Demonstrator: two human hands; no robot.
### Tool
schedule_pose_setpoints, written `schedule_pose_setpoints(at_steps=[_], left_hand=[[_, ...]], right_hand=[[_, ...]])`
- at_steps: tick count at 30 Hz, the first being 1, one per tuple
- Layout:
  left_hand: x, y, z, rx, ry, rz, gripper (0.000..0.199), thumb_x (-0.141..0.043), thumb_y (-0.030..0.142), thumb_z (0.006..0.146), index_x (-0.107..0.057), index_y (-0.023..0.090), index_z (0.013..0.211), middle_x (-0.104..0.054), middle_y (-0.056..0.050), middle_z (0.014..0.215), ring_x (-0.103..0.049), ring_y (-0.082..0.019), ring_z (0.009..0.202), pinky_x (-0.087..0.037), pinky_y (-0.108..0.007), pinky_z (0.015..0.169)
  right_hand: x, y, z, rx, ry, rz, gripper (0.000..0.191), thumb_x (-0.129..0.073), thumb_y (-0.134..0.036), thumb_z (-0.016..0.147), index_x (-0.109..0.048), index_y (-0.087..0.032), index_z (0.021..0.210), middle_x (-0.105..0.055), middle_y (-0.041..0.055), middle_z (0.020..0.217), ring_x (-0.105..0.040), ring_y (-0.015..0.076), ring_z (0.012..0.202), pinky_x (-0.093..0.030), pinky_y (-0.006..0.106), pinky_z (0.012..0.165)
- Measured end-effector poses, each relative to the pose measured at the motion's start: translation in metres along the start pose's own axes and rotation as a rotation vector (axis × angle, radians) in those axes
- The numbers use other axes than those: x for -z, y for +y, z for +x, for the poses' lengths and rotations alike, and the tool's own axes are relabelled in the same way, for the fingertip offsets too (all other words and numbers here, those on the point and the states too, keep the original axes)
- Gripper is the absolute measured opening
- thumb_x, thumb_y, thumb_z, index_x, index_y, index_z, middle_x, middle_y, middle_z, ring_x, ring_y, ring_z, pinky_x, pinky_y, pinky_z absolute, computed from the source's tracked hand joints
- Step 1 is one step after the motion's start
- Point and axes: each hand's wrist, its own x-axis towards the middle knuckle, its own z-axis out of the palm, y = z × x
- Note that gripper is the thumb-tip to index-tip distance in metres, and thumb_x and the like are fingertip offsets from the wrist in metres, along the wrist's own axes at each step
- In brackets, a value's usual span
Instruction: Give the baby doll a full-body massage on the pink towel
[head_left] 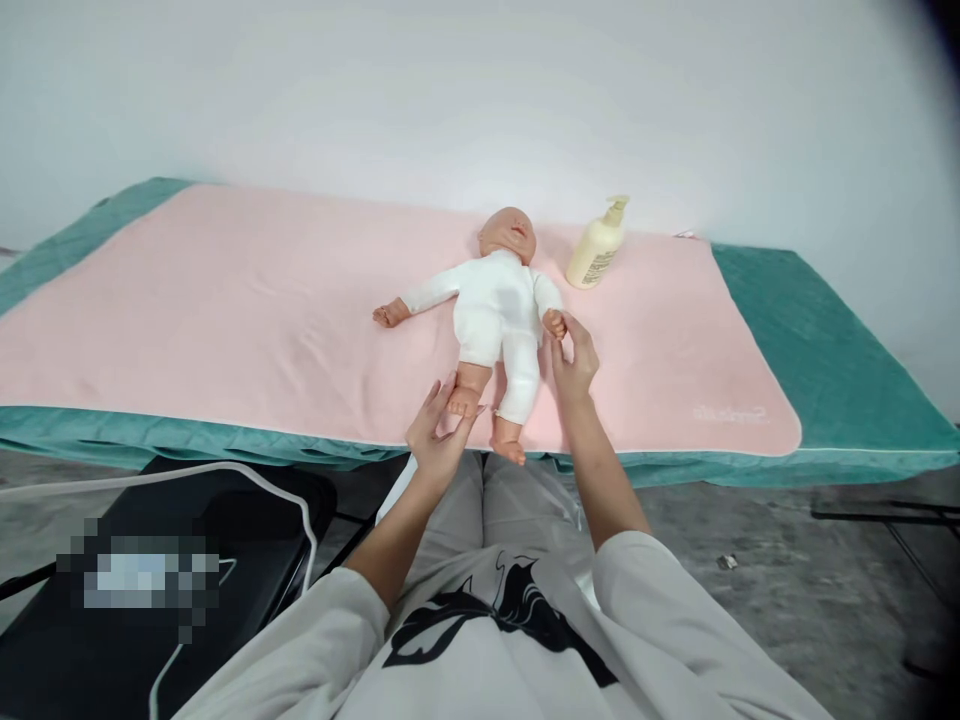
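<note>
A baby doll in a white suit lies on its back on a pink mat, its head toward the wall. My left hand is closed around the doll's bare foot on the left, thumb and fingers on either side of it. The doll's small hand on the right is pinched between the thumb and fingers of my right hand. The doll's other arm stretches out to the left, and its other foot hangs near the mat's front edge. A pale yellow pump bottle stands right of the doll's head.
Green cloth shows under the mat at both ends. A pale wall rises behind. At the lower left, a black chair holds a blurred object with a white cable running over it. Dark metal legs stand at the lower right.
</note>
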Motion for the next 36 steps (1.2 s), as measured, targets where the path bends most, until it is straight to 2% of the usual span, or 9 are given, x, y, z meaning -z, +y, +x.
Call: schedule_pose_setpoints(at_steps=[3,8,15,21,26,29,33,36], left_hand=[[-0.005,0.007,0.017,0.004,-0.018,0.017,0.057,-0.08,0.034,0.08,-0.063,0.021,0.133,-0.072,-0.008,0.126,-0.067,-0.028,0.121,-0.056,-0.045,0.106],[-0.013,0.014,0.046,0.006,-0.048,0.059,0.058,-0.077,0.039,0.083,-0.06,0.023,0.136,-0.07,-0.006,0.13,-0.068,-0.024,0.12,-0.055,-0.041,0.108],[-0.025,0.016,0.072,-0.035,-0.093,0.046,0.061,-0.077,0.038,0.083,-0.057,0.029,0.14,-0.068,-0.003,0.134,-0.067,-0.023,0.122,-0.053,-0.038,0.109],[-0.026,0.018,0.078,-0.01,-0.105,0.064,0.059,-0.078,0.037,0.082,-0.059,0.029,0.138,-0.069,-0.002,0.133,-0.067,-0.023,0.121,-0.055,-0.036,0.106],[-0.021,0.02,0.07,0.017,-0.108,0.078,0.057,-0.078,0.037,0.082,-0.061,0.027,0.136,-0.07,-0.003,0.131,-0.068,-0.023,0.12,-0.055,-0.036,0.107],[-0.015,0.022,0.059,0.036,-0.106,0.111,0.054,-0.079,0.036,0.081,-0.065,0.025,0.132,-0.072,-0.004,0.128,-0.068,-0.025,0.119,-0.055,-0.038,0.106],[-0.004,0.02,0.036,0.047,-0.131,0.131,0.056,-0.08,0.039,0.079,-0.065,0.023,0.131,-0.073,-0.005,0.125,-0.071,-0.026,0.114,-0.056,-0.04,0.106],[0.007,0.013,0.018,0.054,-0.149,0.161,0.056,-0.079,0.042,0.079,-0.065,0.023,0.13,-0.073,-0.006,0.124,-0.071,-0.026,0.114,-0.057,-0.04,0.105]], right_hand=[[-0.001,-0.004,0.001,0.062,-0.086,0.019,0.034,-0.046,-0.035,0.102,-0.069,-0.018,0.12,-0.074,0.0114,0.12,-0.07,0.0202,0.116,-0.061,0.038,0.103],[-0.003,-0.005,-0.001,0.05,-0.238,0.081,0.038,-0.042,-0.036,0.104,-0.069,-0.018,0.124,-0.071,0.0101,0.128,-0.065,0.0206,0.126,-0.056,0.042,0.112],[-0.004,-0.003,-0.001,0.175,-0.281,0.15,0.033,-0.045,-0.026,0.103,-0.07,-0.02,0.125,-0.072,0.0074,0.129,-0.064,0.0199,0.128,-0.056,0.041,0.113],[-0.004,-0.003,0.0,0.155,-0.307,0.172,0.034,-0.044,-0.027,0.103,-0.07,-0.021,0.124,-0.072,0.0075,0.128,-0.064,0.0197,0.128,-0.055,0.042,0.113],[-0.001,-0.005,0.0,0.081,-0.22,0.159,0.034,-0.045,-0.032,0.102,-0.069,-0.02,0.124,-0.07,0.0107,0.129,-0.065,0.0206,0.126,-0.056,0.043,0.112],[0.001,-0.003,0.001,-0.016,-0.104,0.129,0.034,-0.047,-0.036,0.101,-0.066,-0.02,0.125,-0.07,0.0118,0.125,-0.066,0.0212,0.122,-0.057,0.043,0.108],[0.001,0.004,0.0,-0.244,0.108,0.155,0.038,-0.05,-0.04,0.099,-0.058,-0.019,0.13,-0.066,0.0125,0.123,-0.065,0.0222,0.12,-0.055,0.045,0.106],[-0.002,0.011,-0.001,-0.413,0.185,0.164,0.042,-0.047,-0.045,0.099,-0.052,-0.021,0.134,-0.059,0.0122,0.128,-0.064,0.0218,0.121,-0.057,0.045,0.102]])
